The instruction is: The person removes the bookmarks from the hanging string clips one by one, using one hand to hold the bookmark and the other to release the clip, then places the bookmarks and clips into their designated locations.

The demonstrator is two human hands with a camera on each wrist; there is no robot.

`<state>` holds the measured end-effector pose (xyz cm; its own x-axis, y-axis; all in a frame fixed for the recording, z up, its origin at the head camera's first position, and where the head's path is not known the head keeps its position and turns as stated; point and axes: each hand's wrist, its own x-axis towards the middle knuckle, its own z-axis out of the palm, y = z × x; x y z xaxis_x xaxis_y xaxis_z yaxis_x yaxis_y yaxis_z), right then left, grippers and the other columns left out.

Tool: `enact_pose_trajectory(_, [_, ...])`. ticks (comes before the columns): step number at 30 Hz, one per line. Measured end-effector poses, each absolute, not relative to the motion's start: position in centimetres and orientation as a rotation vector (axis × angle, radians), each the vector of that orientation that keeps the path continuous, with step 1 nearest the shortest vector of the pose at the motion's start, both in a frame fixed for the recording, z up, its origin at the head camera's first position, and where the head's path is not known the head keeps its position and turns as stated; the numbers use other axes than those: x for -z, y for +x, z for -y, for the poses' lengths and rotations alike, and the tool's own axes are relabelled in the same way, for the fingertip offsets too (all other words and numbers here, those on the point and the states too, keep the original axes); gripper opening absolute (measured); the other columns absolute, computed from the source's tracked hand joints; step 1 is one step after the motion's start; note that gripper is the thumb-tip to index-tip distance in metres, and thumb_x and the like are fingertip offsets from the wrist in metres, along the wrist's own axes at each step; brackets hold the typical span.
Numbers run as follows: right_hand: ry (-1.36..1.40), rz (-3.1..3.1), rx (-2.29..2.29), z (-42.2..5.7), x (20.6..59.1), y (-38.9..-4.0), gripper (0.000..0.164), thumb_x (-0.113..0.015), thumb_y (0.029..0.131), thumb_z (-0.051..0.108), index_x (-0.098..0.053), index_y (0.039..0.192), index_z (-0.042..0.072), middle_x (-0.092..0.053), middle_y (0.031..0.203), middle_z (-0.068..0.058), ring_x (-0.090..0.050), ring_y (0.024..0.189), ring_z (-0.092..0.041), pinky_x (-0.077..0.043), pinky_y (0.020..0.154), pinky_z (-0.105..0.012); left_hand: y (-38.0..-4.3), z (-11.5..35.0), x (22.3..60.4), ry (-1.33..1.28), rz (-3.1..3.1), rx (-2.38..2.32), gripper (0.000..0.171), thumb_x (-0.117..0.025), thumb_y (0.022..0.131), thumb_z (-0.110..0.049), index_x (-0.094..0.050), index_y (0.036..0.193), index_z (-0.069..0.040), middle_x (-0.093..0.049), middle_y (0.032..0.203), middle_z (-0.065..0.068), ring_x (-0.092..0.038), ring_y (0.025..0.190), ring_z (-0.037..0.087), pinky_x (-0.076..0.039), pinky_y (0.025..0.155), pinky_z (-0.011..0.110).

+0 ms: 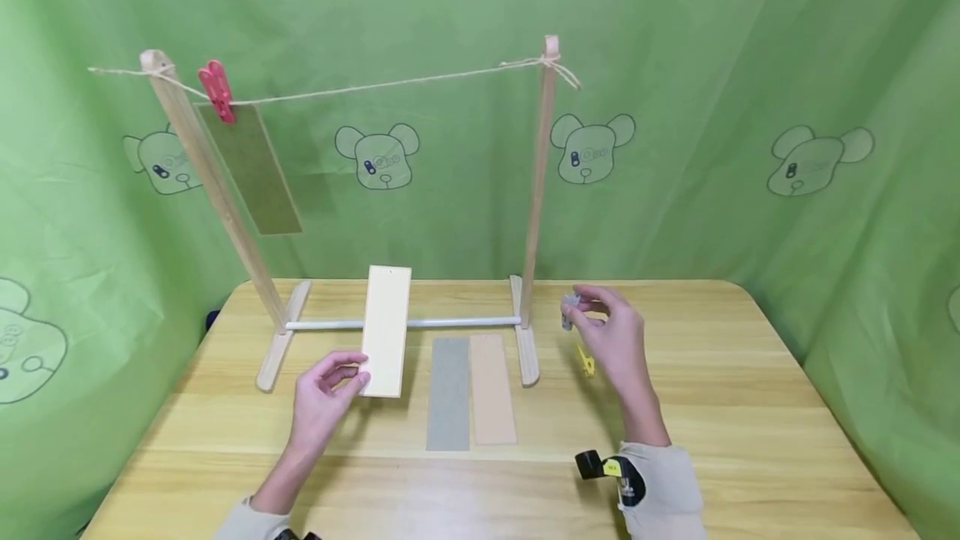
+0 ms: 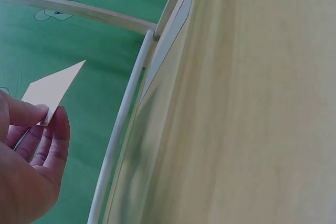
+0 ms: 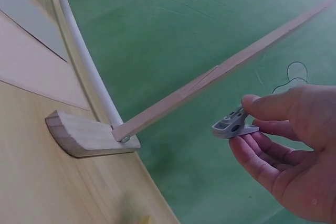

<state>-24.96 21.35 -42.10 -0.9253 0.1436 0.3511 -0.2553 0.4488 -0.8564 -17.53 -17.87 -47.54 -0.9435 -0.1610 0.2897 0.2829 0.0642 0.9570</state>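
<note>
A cream rectangular card (image 1: 387, 327) with a small hole near its top edge is raised above the table, tilted upright. My left hand (image 1: 330, 398) pinches it by its lower left edge, thumb in front and fingers behind, as the left wrist view also shows. Out to the right, my right hand (image 1: 613, 332) holds a grey clothespin (image 3: 233, 124) between thumb and fingers, above the tabletop. On the string (image 1: 390, 85) of the wooden stand, a pink clothespin (image 1: 217, 92) grips an olive-green card (image 1: 253, 169), which hangs near the left post.
Side by side on the table (image 1: 720, 407) lie a grey card (image 1: 448, 394) and a pinkish card (image 1: 492, 390). A yellow clothespin (image 1: 587, 362) lies below my right hand. The stand's left post (image 1: 217, 182), right post (image 1: 540, 182) and white crossbar (image 1: 465, 322) rise behind the cards.
</note>
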Motion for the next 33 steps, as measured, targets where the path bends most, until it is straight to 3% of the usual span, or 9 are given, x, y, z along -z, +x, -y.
enact_pose_trajectory(12, [0.058, 2.437, -1.331, -21.4, 43.0, -25.7, 0.035, -0.080, 0.091, 0.012, -0.069, 0.120, -0.002, -0.072, 0.107, -0.017, -0.071, 0.098, -0.029, -0.057, 0.072, -0.011, -16.9, 18.0, 47.9, -0.036, 2.112, 1.968, 0.026, -0.071, 0.085, 0.017, -0.067, 0.110, 0.012, -0.068, 0.112, 0.026, -0.070, 0.088, 0.014, -0.064, 0.078, 0.028])
enact_pose_trajectory(21, [0.029, 2.586, -1.242, -21.4, 44.4, -26.0, 0.035, -0.078, 0.092, 0.013, -0.067, 0.120, -0.006, -0.071, 0.102, -0.017, -0.068, 0.096, -0.032, -0.062, 0.079, -0.036, -16.7, 18.0, 48.4, 0.003, 2.215, 1.959, 0.030, -0.075, 0.084, 0.012, -0.068, 0.112, 0.008, -0.068, 0.118, 0.025, -0.071, 0.089, 0.017, -0.062, 0.082, 0.026])
enact_pose_trajectory(28, [-0.025, 2.658, -1.237, -21.3, 45.3, -26.1, 0.037, -0.076, 0.093, 0.012, -0.065, 0.123, -0.008, -0.069, 0.103, -0.019, -0.066, 0.095, -0.030, -0.062, 0.078, -0.037, -16.7, 18.3, 48.7, 0.043, 2.276, 1.924, 0.030, -0.075, 0.084, 0.011, -0.070, 0.112, 0.005, -0.068, 0.120, 0.022, -0.072, 0.092, 0.023, -0.062, 0.082, 0.025])
enact_pose_trajectory(33, [-0.023, 2.667, -1.224, -21.4, 45.8, -26.2, 0.037, -0.076, 0.093, 0.012, -0.065, 0.122, -0.009, -0.069, 0.103, -0.020, -0.067, 0.094, -0.031, -0.063, 0.076, -0.037, -16.4, 18.5, 48.7, 0.088, 2.315, 1.918, 0.030, -0.075, 0.084, 0.011, -0.070, 0.112, 0.003, -0.068, 0.121, 0.020, -0.072, 0.093, 0.020, -0.062, 0.082, 0.026])
